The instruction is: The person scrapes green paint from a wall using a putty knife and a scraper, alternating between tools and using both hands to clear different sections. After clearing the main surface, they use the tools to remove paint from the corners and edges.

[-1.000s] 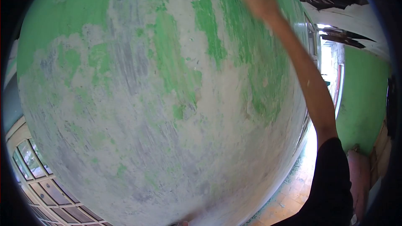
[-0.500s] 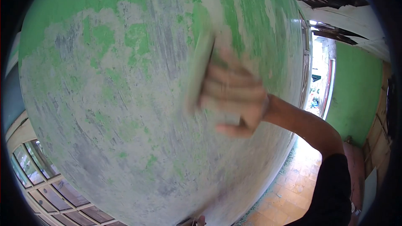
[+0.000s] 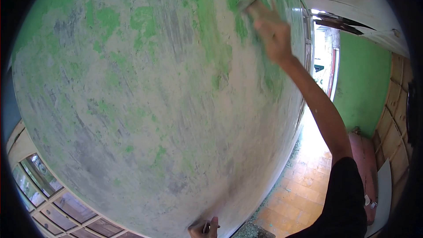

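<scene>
A large wall [image 3: 145, 92] fills most of the view, its green paint showing in patches among whitish and grey smeared areas. My right hand [image 3: 275, 37] is raised at the upper right of it, closed around a wide, flat-bladed scraper [image 3: 250, 0]. The blade lies at the wall surface beside streaks of green; motion blurs its edge. Low at the bottom edge, my left hand [image 3: 203, 229] is closed near the wall, with a thin dark item partly seen between its fingers. Most of that item is hidden.
Flakes of debris [image 3: 253, 229] lie along the wall's foot on the orange tiled floor [image 3: 293, 189]. A bright doorway [image 3: 324, 57] opens at the right, beside another green wall [image 3: 363, 77]. A paned wooden door or window [image 3: 66, 207] stands lower left. Torn ceiling panels [image 3: 343, 6] hang above.
My right hand has moved up and to the right with the scraper, from mid-wall to near the top. My left hand has come slightly further into view at the bottom.
</scene>
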`<state>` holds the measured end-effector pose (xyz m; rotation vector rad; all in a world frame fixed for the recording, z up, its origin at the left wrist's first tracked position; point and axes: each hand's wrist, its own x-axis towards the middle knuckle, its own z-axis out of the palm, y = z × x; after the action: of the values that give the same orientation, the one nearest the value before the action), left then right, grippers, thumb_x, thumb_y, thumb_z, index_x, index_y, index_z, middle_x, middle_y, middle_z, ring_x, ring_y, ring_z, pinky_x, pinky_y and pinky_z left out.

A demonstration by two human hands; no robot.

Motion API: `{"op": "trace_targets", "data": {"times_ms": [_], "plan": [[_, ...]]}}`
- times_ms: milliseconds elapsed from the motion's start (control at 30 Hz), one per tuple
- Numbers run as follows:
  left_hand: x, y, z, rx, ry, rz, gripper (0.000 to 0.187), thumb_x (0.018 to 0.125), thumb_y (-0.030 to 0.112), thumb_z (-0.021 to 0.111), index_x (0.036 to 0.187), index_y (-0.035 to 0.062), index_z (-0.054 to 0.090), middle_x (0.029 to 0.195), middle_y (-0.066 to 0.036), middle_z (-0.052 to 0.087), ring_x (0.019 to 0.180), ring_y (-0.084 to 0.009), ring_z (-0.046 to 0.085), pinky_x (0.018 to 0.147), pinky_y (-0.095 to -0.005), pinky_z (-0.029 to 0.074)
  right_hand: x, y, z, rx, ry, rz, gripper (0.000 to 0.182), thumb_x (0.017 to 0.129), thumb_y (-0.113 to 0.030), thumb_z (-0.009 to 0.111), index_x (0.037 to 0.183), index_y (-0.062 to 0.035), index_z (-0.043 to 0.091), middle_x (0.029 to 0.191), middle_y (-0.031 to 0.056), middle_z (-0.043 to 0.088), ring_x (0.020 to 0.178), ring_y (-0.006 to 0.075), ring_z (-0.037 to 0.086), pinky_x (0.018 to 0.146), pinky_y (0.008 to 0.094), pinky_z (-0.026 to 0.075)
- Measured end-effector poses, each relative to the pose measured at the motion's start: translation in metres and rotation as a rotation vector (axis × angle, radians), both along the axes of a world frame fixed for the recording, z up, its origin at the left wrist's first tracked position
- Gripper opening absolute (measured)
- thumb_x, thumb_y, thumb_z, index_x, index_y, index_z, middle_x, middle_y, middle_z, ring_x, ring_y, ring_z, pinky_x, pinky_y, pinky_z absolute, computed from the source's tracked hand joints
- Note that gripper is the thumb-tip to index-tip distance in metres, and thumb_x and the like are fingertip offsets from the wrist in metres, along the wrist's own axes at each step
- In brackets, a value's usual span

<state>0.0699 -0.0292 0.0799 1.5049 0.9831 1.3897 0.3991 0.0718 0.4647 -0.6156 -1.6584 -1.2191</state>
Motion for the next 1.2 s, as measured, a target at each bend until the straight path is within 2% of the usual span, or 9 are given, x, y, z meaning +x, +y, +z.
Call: {"op": "trace_targets", "data": {"times_ms": [300, 367, 400, 633, 700, 800, 967, 1133, 1200], "plan": [[-0.003, 0.001, -0.002, 0.018, 0.013, -0.010, 0.044, 0.089, 0.011, 0.072, 0.055, -0.0024, 0.048, 0.055, -0.004, 0.038, 0.056, -0.0127, 0.036, 0.053, -0.0339, 0.035, 0.017, 0.010, -0.035, 0.099, -0.162, -0.037, 0.038, 0.096, -0.029, 0.057, 0.117, -0.0006, 0.070, 0.111, 0.0197, 0.070, 0.116, 0.0347, 0.063, 0.113, 0.0507, 0.034], [-0.002, -0.002, -0.001, 0.006, 0.024, -0.005, 0.044, 0.089, 0.011, 0.073, 0.055, -0.0022, 0.048, 0.054, -0.004, 0.037, 0.056, -0.0127, 0.036, 0.053, -0.0340, 0.035, 0.045, 0.023, -0.002, -0.084, 0.561, 0.304, 0.030, 0.092, -0.025, 0.061, 0.110, -0.0049, 0.074, 0.112, 0.0157, 0.072, 0.119, 0.0328, 0.062, 0.108, 0.0492, 0.041], [-0.002, -0.001, -0.002, 0.025, 0.037, 0.000, 0.043, 0.089, 0.011, 0.073, 0.055, -0.0022, 0.049, 0.054, -0.004, 0.038, 0.056, -0.0128, 0.035, 0.053, -0.0338, 0.034, 0.033, 0.019, -0.003, -0.083, 0.568, 0.305, 0.030, 0.092, -0.025, 0.061, 0.110, -0.0049, 0.074, 0.112, 0.0157, 0.072, 0.119, 0.0328, 0.062, 0.108, 0.0492, 0.041], [-0.001, 0.000, -0.006, -0.020, 0.009, 0.020, 0.040, 0.089, 0.012, 0.073, 0.057, -0.0028, 0.054, 0.055, -0.004, 0.042, 0.056, -0.0123, 0.037, 0.054, -0.0327, 0.035, 0.020, 0.021, -0.046, 0.167, -0.320, 0.004, 0.033, 0.089, -0.022, 0.063, 0.112, -0.0009, 0.072, 0.111, 0.0177, 0.072, 0.109, 0.0320, 0.067, 0.099, 0.0388, 0.046], [0.001, -0.001, -0.002, -0.031, 0.055, 0.029, 0.042, 0.089, 0.012, 0.073, 0.057, -0.0025, 0.051, 0.055, -0.004, 0.043, 0.056, -0.0124, 0.038, 0.054, -0.0327, 0.036, 0.073, 0.044, -0.019, 0.029, 0.598, 0.276, 0.031, 0.088, -0.022, 0.064, 0.109, -0.0027, 0.074, 0.113, 0.0178, 0.072, 0.117, 0.0340, 0.063, 0.106, 0.0439, 0.042], [-0.011, -0.001, -0.006, -0.027, 0.130, 0.047, 0.044, 0.090, 0.012, 0.072, 0.056, -0.0026, 0.049, 0.055, -0.005, 0.044, 0.056, -0.0125, 0.040, 0.054, -0.0327, 0.036, 0.061, 0.036, -0.032, -0.003, 0.659, 0.135, 0.030, 0.089, -0.021, 0.063, 0.109, -0.0026, 0.073, 0.116, 0.0181, 0.070, 0.120, 0.0353, 0.060, 0.108, 0.0465, 0.040], [-0.005, 0.003, -0.004, 0.024, 0.222, 0.049, 0.040, 0.090, 0.013, 0.072, 0.058, -0.0043, 0.055, 0.056, -0.006, 0.046, 0.055, -0.0129, 0.042, 0.053, -0.0332, 0.037, 0.058, 0.021, -0.085, 0.085, -0.174, -0.007, 0.031, 0.092, -0.023, 0.062, 0.113, -0.0020, 0.071, 0.123, 0.0193, 0.067, 0.119, 0.0353, 0.060, 0.103, 0.0447, 0.042], [0.002, -0.001, 0.009, -0.024, 0.194, 0.106, 0.036, 0.090, 0.012, 0.071, 0.060, -0.0034, 0.058, 0.057, -0.006, 0.050, 0.054, -0.0114, 0.042, 0.051, -0.0335, 0.036, 0.128, 0.046, -0.063, -0.157, 0.869, 0.278, 0.031, 0.093, -0.028, 0.061, 0.109, -0.0032, 0.071, 0.122, 0.0187, 0.067, 0.126, 0.0360, 0.057, 0.112, 0.0446, 0.034], [0.013, 0.001, 0.003, -0.022, 0.160, 0.145, 0.035, 0.090, 0.012, 0.070, 0.060, -0.0031, 0.059, 0.057, -0.005, 0.050, 0.055, -0.0110, 0.042, 0.051, -0.0326, 0.036, 0.082, 0.038, -0.095, 0.043, 0.363, 0.180, 0.029, 0.094, -0.025, 0.060, 0.108, -0.0022, 0.072, 0.120, 0.0190, 0.068, 0.120, 0.0323, 0.060, 0.107, 0.0427, 0.040]]}}
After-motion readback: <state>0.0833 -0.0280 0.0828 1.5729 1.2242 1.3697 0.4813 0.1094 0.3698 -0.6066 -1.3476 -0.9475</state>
